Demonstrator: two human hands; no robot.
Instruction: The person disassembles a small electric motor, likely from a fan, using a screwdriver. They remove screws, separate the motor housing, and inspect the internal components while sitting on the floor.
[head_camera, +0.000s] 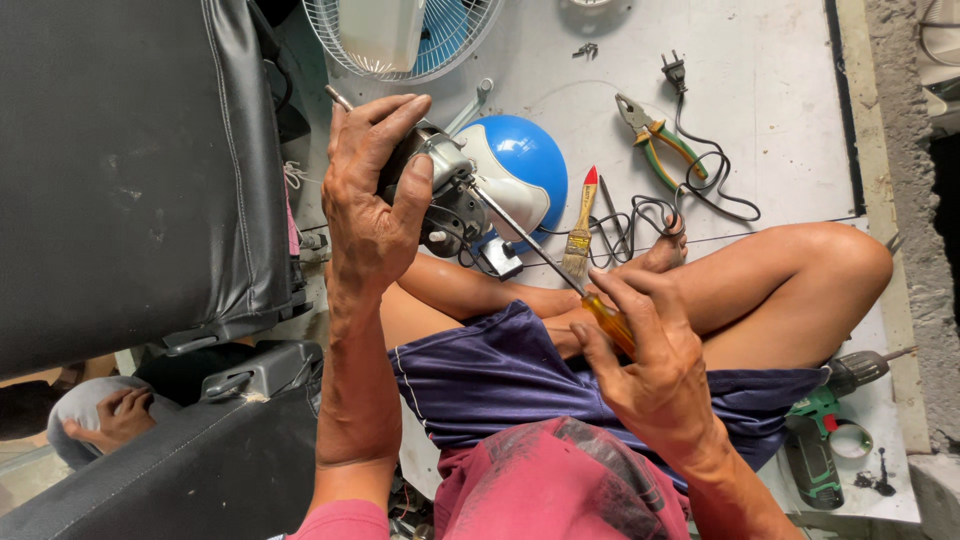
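Observation:
My left hand grips a dark fan motor with a metal shaft sticking out at the top left. My right hand holds a screwdriver with an orange handle; its long shaft runs up and left into the motor. Behind the motor stands a blue and white fan housing. I sit cross-legged on the floor, with both hands above my lap.
A fan guard lies at the top. Pliers, a paintbrush and a black power cord lie on the grey floor. A green cordless drill is at my right. A black seat stands left; another person's hand is low left.

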